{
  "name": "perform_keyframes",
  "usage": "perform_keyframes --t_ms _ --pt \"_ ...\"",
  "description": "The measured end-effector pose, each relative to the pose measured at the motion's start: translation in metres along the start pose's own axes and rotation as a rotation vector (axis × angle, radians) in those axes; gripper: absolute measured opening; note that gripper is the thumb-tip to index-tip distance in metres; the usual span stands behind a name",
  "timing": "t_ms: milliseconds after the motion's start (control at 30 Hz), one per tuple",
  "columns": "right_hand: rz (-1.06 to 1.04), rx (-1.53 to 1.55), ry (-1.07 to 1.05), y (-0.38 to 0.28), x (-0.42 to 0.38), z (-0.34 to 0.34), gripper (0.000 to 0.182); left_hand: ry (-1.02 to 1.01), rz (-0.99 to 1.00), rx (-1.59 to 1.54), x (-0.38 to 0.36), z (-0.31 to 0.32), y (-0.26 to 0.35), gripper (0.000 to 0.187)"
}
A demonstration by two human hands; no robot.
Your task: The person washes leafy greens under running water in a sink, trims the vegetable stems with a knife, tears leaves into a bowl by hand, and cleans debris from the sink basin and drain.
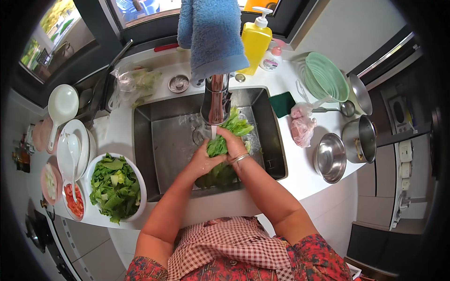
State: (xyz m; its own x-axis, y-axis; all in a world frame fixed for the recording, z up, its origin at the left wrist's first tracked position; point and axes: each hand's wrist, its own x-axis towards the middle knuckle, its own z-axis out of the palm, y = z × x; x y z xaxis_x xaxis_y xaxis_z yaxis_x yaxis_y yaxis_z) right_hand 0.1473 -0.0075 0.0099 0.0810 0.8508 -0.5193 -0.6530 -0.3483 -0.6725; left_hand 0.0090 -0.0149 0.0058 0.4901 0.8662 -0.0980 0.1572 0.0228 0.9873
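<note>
Both hands hold a bunch of green lettuce leaves (234,125) over the steel sink (164,136), under water running from the chrome tap (215,100). My left hand (202,161) grips the leaves from the left side. My right hand (230,144), a bracelet on its wrist, wraps them from the right. More dark green leaves (220,175) hang below the hands.
A white bowl of cut greens (115,187) stands left of the sink, with a dish of tomato pieces (74,199) and stacked white plates (75,140). A blue towel (211,35) drapes over the tap. Steel bowl (330,157), pot (360,138), green colander (326,77), yellow soap bottle (255,42) at right.
</note>
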Motion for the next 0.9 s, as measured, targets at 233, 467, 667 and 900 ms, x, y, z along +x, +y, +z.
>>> perform_keyframes --t_ms 233,467,667,900 --pt "0.072 -0.165 -0.511 -0.014 -0.015 -0.028 0.066 -0.094 -0.322 -0.125 -0.009 -0.031 0.006 0.01" --pt "0.098 0.299 -0.723 0.0 -0.001 -0.002 0.064 -0.387 -0.54 -0.465 -0.023 -0.033 0.025 0.015" --pt "0.07 0.023 0.081 -0.011 -0.001 0.026 0.036 -0.19 -0.324 -0.215 -0.021 -0.039 0.021 0.028" --pt "0.079 0.307 0.238 -0.04 0.032 -0.022 0.044 -0.021 -0.274 0.12 -0.045 -0.052 -0.031 0.023"
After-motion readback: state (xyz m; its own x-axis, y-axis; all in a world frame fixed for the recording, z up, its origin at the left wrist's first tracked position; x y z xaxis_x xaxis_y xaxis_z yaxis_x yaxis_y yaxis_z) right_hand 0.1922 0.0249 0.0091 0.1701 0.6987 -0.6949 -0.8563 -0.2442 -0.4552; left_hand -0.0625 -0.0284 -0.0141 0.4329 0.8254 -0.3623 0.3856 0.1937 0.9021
